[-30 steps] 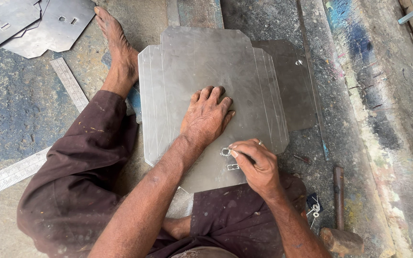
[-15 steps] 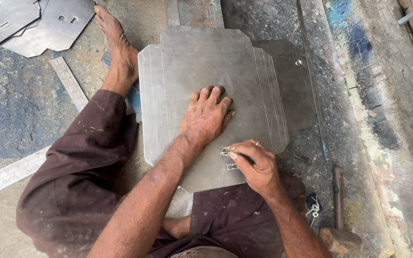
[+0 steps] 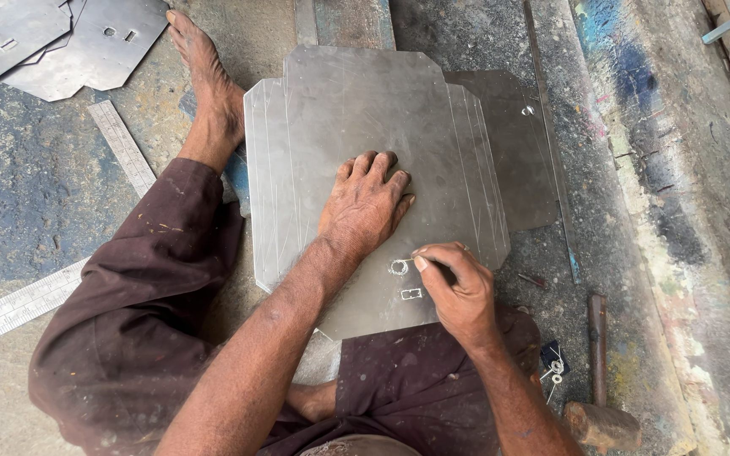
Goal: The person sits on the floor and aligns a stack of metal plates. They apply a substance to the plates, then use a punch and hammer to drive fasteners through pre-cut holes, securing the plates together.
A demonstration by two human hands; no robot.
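Head view: right hand (image 3: 458,291) grip pinched on scriber (tip hidden), over metal sheet (image 3: 340,118).

The person wears dark maroon trousers (image 3: 137,329), loose and creased, with small pale paint specks on the cloth; the arms are bare to above the elbow; the left hand (image 3: 365,207), right hand (image 3: 458,291) and foot (image 3: 204,80) are bare, without rings or a watch.
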